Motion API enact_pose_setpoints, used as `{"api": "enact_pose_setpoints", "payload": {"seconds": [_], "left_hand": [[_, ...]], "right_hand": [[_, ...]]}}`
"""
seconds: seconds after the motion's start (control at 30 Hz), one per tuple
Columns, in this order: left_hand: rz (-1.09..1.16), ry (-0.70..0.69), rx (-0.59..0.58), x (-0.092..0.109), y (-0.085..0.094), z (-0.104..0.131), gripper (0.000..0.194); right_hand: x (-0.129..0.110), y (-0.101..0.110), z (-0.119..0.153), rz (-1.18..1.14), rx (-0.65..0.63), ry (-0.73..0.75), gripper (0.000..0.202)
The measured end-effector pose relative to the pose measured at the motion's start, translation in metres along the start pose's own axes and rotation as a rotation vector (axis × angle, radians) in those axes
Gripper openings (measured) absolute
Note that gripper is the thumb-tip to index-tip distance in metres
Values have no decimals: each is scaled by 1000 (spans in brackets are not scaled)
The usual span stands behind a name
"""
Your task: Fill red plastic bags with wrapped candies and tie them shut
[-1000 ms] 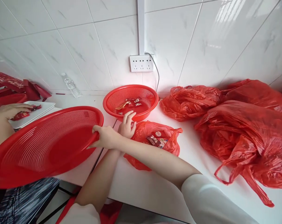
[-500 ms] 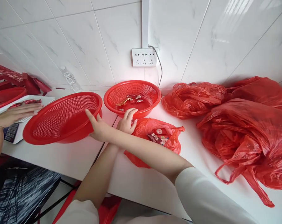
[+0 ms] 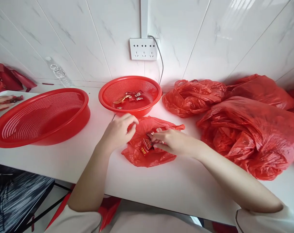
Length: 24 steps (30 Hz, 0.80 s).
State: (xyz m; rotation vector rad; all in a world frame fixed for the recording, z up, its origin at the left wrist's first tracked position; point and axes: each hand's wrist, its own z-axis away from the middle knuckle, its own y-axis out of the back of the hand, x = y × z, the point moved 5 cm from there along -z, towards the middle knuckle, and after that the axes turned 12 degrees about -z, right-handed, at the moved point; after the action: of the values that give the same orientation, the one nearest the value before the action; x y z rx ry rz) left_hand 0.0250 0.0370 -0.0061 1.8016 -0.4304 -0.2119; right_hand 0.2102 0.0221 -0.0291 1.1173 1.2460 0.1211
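An open red plastic bag (image 3: pixel 137 155) lies on the table in front of me, with several small wrapped packets (image 3: pixel 147 143) inside, mostly red. My right hand (image 3: pixel 176 141) reaches into it from the right, its fingertips closed on one of these packets. At the bag's left edge is my left hand (image 3: pixel 119 132); its fingers are curled with the thumb apart, and I see nothing held in it. Just behind the bag stands a round red basket (image 3: pixel 130 111) holding several small packets. A larger red basket (image 3: pixel 76 121) stands tilted to the left, with nothing seen inside.
More red plastic bags (image 3: pixel 254 129) are heaped on the right. Another person's hand (image 3: pixel 0 104) is at the far left over a white tray (image 3: pixel 28 95). A clear bottle (image 3: pixel 58 71) stands by the tiled wall, below and left of a socket panel (image 3: pixel 144 49).
My right hand has left the large basket's rim and gone into the plastic bag. My left hand stays near the bag's left edge. The view has shifted, so the baskets appear further left.
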Motion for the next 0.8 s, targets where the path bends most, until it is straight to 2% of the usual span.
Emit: {"api": "enact_pose_setpoints", "payload": {"seconds": [0.07, 0.13, 0.23, 0.33, 0.47, 0.53, 0.6, 0.7, 0.8], "left_hand": [[60, -68, -210, 5, -15, 2, 21], [82, -50, -364, 4, -30, 4, 21], [102, 53, -493, -2, -47, 7, 15], [129, 129, -595, -6, -56, 10, 15], [185, 133, -643, -10, -60, 9, 26], [201, 118, -654, -12, -61, 8, 23], [200, 89, -684, -15, -63, 8, 17], [184, 40, -720, -17, -66, 10, 29], [178, -27, -688, -13, -62, 8, 25]], "right_hand": [[5, -20, -1, 96, -33, 47, 17], [8, -41, -6, 234, -46, 102, 22], [12, -67, -13, 456, -52, 170, 23], [17, -76, -16, 529, -36, 162, 20], [25, -64, -16, 363, 14, 45, 23], [27, -58, -17, 316, 29, -15, 25], [27, -56, -16, 301, 13, -14, 20], [26, -61, -16, 292, -2, -11, 20], [32, -61, -17, 251, 111, -146, 20]]}}
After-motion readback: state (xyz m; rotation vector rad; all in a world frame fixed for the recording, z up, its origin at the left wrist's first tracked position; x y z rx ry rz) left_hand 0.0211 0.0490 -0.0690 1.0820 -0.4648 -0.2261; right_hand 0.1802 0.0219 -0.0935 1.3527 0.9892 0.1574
